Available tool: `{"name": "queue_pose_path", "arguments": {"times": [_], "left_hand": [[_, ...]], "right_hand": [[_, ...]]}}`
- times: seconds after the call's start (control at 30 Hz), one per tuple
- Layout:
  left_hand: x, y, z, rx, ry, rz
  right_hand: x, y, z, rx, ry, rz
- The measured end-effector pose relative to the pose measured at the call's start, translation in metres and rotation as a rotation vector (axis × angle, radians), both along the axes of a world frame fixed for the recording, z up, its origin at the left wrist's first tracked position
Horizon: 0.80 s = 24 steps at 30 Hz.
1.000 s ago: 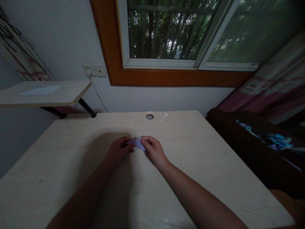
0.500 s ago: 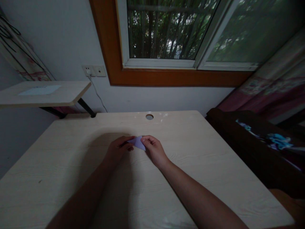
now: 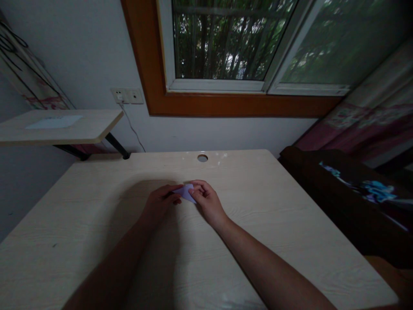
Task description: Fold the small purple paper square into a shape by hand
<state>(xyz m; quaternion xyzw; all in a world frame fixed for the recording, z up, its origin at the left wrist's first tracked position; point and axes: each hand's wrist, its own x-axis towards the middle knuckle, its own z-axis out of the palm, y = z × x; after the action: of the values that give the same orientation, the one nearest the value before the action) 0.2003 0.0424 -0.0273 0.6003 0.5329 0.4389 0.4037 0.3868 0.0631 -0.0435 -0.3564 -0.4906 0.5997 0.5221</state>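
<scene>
Between my two hands is a small piece of folded purple paper [image 3: 186, 192], held just over the desk [image 3: 200, 249]. My left hand [image 3: 163, 198] pinches its pointed left end between thumb and fingers. On the other side, my right hand [image 3: 206, 198] grips the wider right end, thumb on the near face and fingers behind. Parts of the paper are covered by my fingertips, so its full shape is hidden.
A raised shelf [image 3: 58, 135] on black legs stands at the desk's back left, with a pale sheet [image 3: 54, 122] on it. The desk has a round cable hole [image 3: 202, 158] near its back edge. A white cord [image 3: 131, 125] hangs from the wall socket [image 3: 127, 96].
My right thumb has slid slightly left over the paper, and the right fingers have lifted a little. My left hand stays in place.
</scene>
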Motion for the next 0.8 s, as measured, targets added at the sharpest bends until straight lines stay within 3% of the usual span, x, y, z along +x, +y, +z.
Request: {"name": "queue_pose_path", "arguments": {"times": [0.2,0.8], "left_hand": [[0.0,-0.0021,-0.0001,0.018,0.021,-0.046],[-0.0003,-0.0002,-0.0003,0.018,0.038,-0.1]], "right_hand": [[0.0006,-0.0037,-0.0002,0.065,-0.022,0.022],[0.0004,-0.0022,0.0017,0.029,-0.043,-0.009]]}}
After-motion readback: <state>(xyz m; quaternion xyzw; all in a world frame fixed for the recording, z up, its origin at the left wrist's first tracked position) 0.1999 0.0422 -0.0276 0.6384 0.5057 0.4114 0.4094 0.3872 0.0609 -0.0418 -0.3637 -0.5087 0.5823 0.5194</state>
